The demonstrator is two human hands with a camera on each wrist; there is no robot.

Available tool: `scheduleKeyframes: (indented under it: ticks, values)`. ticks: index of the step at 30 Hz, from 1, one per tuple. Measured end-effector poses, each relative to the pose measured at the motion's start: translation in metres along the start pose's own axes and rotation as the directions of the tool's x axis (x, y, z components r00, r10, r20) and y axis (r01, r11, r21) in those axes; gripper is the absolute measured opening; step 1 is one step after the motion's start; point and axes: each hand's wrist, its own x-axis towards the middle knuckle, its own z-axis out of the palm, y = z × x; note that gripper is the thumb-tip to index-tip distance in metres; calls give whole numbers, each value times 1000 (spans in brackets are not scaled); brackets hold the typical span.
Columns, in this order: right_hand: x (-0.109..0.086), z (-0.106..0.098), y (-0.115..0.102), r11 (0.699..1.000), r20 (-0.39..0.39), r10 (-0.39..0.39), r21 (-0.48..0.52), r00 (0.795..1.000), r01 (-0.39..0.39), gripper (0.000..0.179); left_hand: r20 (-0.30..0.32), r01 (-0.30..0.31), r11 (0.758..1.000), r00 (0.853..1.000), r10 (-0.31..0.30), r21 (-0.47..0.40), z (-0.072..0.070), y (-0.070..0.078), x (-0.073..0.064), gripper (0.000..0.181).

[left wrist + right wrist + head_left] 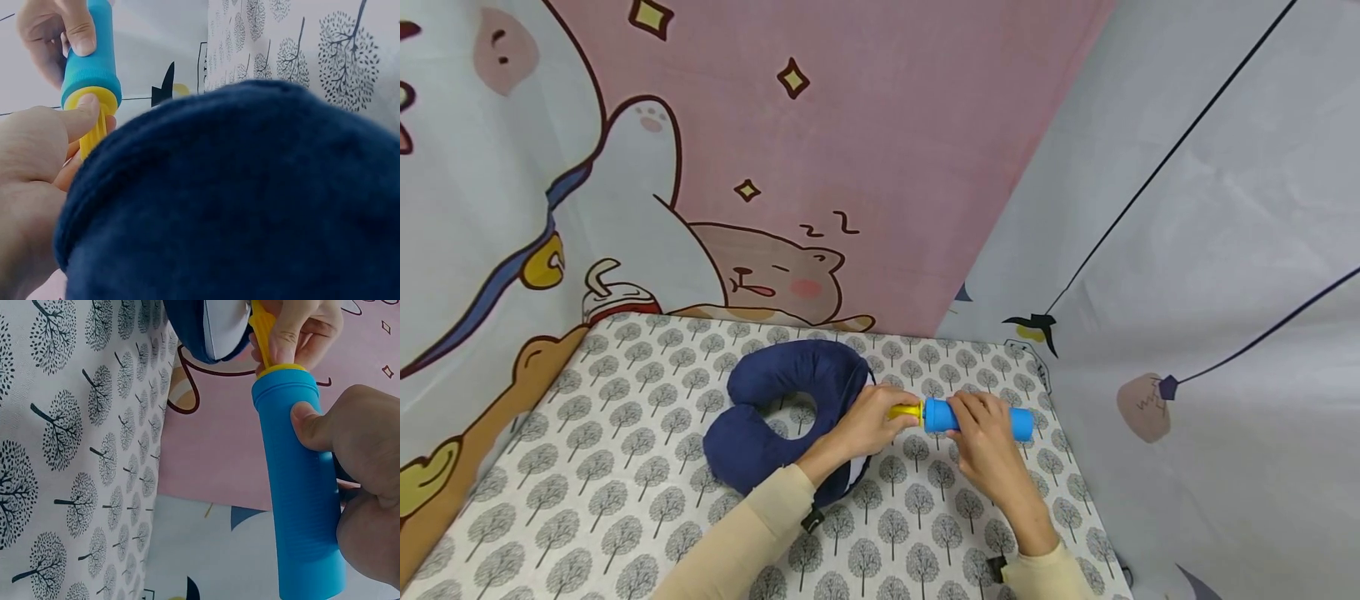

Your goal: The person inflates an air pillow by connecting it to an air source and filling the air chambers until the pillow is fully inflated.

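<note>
A blue cylindrical hand pump [1019, 423] with a yellow ribbed end piece [907, 411] is held level between both hands in the head view. My left hand [872, 421] pinches the yellow piece between thumb and fingers. The right hand [983, 425] grips the blue body, thumb along its side in the right wrist view. Just left of the pump lies a navy U-shaped neck pillow [842, 371], its opening facing left. My left hand overlaps its right side, where a pale panel shows. That pillow's dark plush [237, 200] fills much of the left wrist view.
A white cloth with grey tree prints [647, 508] covers the table. Behind it hangs a pink and white cartoon curtain [910, 167], and a pale curtain [1225, 250] borders the right side. Black straps show near the wrists.
</note>
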Motion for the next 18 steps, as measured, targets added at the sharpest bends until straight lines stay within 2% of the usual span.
scheduleKeyframes:
  ticks: [5,7,12,18]
  values:
    - [-4,1,4,1000,4,-6,14,1000,6,55,35,-27,999,999,26,32,-8,11,0,22]
    - [-7,-1,9,1000,-2,-7,21,1000,7,55,42,-19,999,999,18,37,-11,14,1,23]
    - [-13,-11,28,999,-18,-15,34,1000,16,55,44,11,999,999,-13,37,-14,14,2,21]
    - [-22,-30,52,999,-10,-13,49,1000,13,59,39,-13,998,999,10,62,-15,9,3,15]
